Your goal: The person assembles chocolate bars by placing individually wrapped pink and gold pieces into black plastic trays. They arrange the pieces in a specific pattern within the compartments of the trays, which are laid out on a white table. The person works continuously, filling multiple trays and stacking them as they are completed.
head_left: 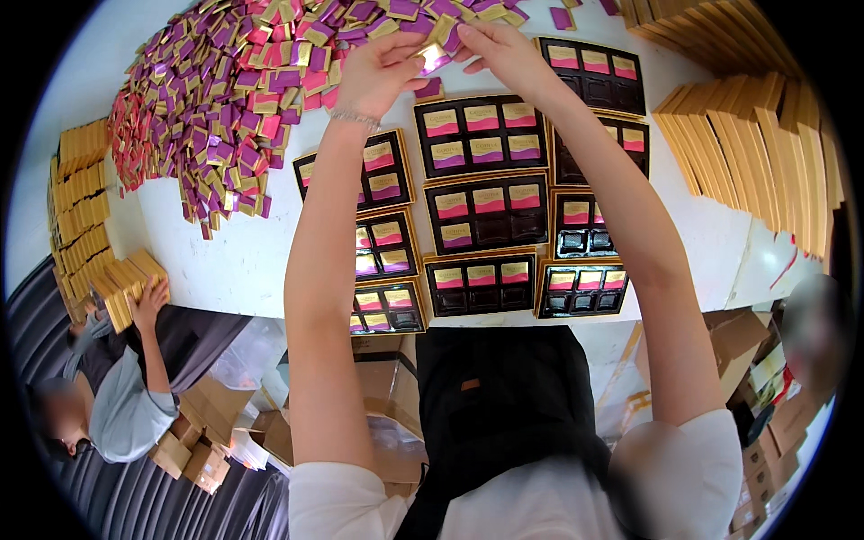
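Above the trays, at the near edge of the pile, my left hand [376, 79] is closed, its fingertips on a shiny gold-and-purple wrapped chocolate [433, 59]. Close beside it, my right hand [502, 59] pinches another purple-and-gold wrapped chocolate [447, 34] by its edge. Below my hands a black tray [480, 135] in a gold box has pink pieces in its far row and purple ones in its near row. The tray under it [486, 211] holds three pink pieces and one purple. A front tray [479, 285] has only its far row filled with pink.
A big heap of pink, purple and gold chocolates [238, 99] covers the back left. More part-filled trays [387, 243] stand left and right, partly behind my forearms. Gold box stacks [747, 148] line the right. Far left, another person's hand [148, 306] touches gold boxes [126, 279].
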A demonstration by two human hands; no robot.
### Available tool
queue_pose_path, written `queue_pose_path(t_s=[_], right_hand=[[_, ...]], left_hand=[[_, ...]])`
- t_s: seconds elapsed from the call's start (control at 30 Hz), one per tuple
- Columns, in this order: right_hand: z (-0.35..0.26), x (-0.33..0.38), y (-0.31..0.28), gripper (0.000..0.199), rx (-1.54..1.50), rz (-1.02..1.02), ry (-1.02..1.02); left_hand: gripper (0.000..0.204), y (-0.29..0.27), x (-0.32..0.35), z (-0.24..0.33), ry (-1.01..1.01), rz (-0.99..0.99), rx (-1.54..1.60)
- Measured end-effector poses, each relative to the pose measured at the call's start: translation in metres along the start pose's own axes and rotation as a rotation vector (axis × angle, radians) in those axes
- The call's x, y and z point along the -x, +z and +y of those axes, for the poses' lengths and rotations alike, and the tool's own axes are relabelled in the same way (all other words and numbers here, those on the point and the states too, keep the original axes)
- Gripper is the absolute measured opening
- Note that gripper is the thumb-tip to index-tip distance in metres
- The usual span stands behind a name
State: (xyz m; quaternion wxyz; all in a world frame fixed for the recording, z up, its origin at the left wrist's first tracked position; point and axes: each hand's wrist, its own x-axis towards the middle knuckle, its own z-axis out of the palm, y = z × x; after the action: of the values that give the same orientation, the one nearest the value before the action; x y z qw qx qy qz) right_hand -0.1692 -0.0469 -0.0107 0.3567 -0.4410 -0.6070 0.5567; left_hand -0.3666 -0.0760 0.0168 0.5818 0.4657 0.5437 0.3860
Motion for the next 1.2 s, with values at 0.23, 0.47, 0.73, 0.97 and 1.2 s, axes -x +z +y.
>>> queue_pose_path(t_s=[0.23,0.47,0.73,0.97,1.2], right_hand=[[-0.036,0.129,-0.014,0.025,-0.235,0.221,0.222],[-0.015,0.272,0.05,0.008,-0.344,0.468,0.55],[-0.006,0.266,0.064,0.015,0.24,0.643,0.392],[-0.008,0.297,0.063,0.053,1.071,0.168,0.018],[-0.016,0.291,0.057,0.052,1.232,0.112,-0.004]], left_hand=[[0.025,0.018,0.119,-0.002,0.016,0.014,-0.255],[0.019,0.043,0.228,-0.039,0.032,-0.055,-0.559],[0.016,0.092,0.195,-0.067,0.414,0.095,-0.721],[0.054,0.114,0.23,-0.082,0.475,-0.134,-1.201],[0.051,0.108,0.228,-0.076,0.48,-0.174,-1.292]])
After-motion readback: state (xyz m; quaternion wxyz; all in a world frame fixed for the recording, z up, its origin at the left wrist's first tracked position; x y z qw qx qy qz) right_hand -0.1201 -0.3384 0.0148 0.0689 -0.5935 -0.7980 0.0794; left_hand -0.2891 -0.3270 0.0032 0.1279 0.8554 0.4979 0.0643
